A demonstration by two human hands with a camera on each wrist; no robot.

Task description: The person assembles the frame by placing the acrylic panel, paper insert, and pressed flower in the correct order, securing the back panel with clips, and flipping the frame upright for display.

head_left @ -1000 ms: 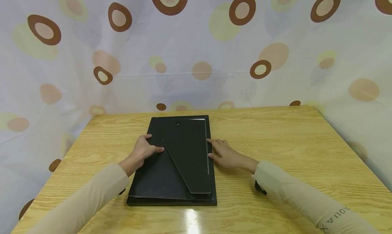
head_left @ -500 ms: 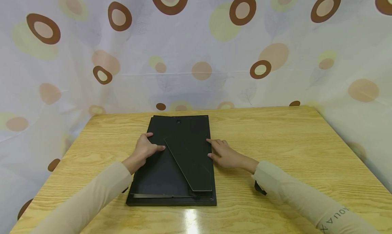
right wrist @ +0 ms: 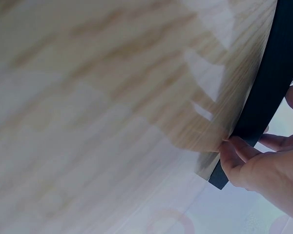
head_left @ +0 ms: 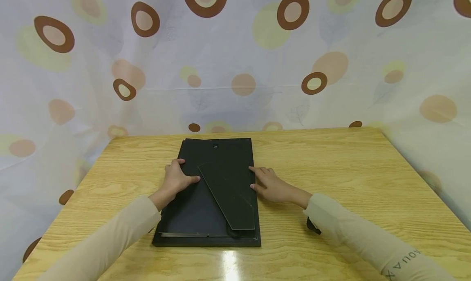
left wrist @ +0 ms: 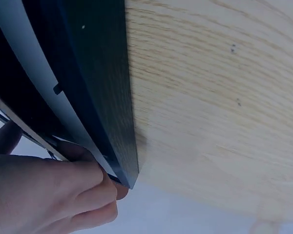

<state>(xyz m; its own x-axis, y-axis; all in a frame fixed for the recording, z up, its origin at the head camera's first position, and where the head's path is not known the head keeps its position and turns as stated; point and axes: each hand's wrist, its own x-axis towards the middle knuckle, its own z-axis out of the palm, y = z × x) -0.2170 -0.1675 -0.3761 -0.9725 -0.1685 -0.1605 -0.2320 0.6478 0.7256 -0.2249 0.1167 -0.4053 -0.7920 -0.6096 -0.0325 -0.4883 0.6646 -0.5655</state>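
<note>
A black photo frame lies face down on the table, back toward me. Its backing board sits slightly askew, with a slanted easel leg attached. My left hand pinches the board's left edge, thumb on top and fingers beneath. The left wrist view shows that board edge raised above the frame's side wall, leaving a gap. At the right edge, my right hand holds the frame, some fingers against its outer side and the thumb over the top, as the right wrist view also shows.
The wood-grain table extends to both sides of the frame. Behind it hangs a pale curtain with brown, peach and green spots. A small hanging ring sits near the board's far end.
The backing board has shifted right, covering the pale strip along the right rim, while a gap shows at its near left end. My left hand moved slightly right with it; my right hand stayed.
</note>
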